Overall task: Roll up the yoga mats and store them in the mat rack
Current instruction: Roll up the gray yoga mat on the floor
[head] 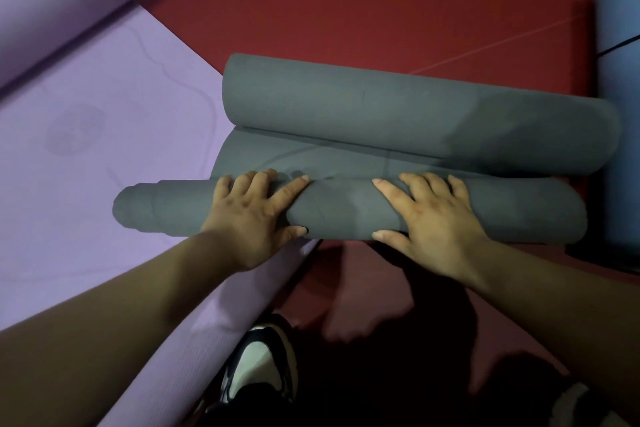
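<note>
Seen from the head camera, a person bends over a grey yoga mat (pixel 346 210) on a red floor (pixel 381 10), the left hand (pixel 252 215) and right hand (pixel 436 218) both laid on top of the near roll, fingers spread and pressing down, thumbs against its near side, nothing pinched. The mat lies crosswise in front of the person, its short flat stretch running into a second, fatter curl (pixel 398 107) at the far end. The job looks about half done for this mat, and no rack shows anywhere in view. Trouble is likeliest at the left end (pixel 138 208), where the inner turns poke out past the outer wrap: further rolling with uneven pressure could lengthen that cone and leave a lopsided bundle that sits badly in a rack. That end also rests over a purple mat (pixel 104 166) lying partly open alongside, so the roll bears on two levels and may steer off line. The far curl may jam against the near roll instead of flattening, trapping a bulge. If the hands lift, the springy foam may unwind. A rolled blue mat (pixel 620 80) sits just beside the right end, and a shoe (pixel 259 364) is planted near the purple mat's edge.
</note>
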Action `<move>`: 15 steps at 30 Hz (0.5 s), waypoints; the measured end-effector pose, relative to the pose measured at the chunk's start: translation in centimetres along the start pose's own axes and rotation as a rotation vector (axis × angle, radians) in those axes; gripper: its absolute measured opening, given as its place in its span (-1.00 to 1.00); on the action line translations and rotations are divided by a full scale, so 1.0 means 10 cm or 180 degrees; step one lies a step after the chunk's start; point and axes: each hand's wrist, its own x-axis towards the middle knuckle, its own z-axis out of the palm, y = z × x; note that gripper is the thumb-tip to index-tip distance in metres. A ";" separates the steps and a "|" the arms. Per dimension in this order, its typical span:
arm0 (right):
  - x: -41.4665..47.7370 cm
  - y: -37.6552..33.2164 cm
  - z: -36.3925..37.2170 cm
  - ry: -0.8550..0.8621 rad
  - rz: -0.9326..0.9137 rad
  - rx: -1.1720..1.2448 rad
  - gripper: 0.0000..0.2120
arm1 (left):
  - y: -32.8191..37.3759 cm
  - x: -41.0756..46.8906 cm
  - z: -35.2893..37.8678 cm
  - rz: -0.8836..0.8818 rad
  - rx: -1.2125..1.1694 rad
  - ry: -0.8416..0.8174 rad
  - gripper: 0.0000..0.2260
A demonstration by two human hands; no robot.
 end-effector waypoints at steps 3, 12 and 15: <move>0.07 0.07 -0.04 -0.0093 -0.0012 0.0047 -0.16 | 0.05 -0.04 0.03 0.0307 0.0084 0.0466 -0.26; 0.27 0.18 -0.21 -0.0389 -0.0191 0.0120 0.02 | -0.03 0.20 -0.03 0.0219 0.0044 0.0015 -0.12; 0.31 0.23 -0.21 -0.0435 -0.0277 0.0017 0.07 | -0.09 0.27 -0.03 0.0256 0.0120 -0.0075 -0.14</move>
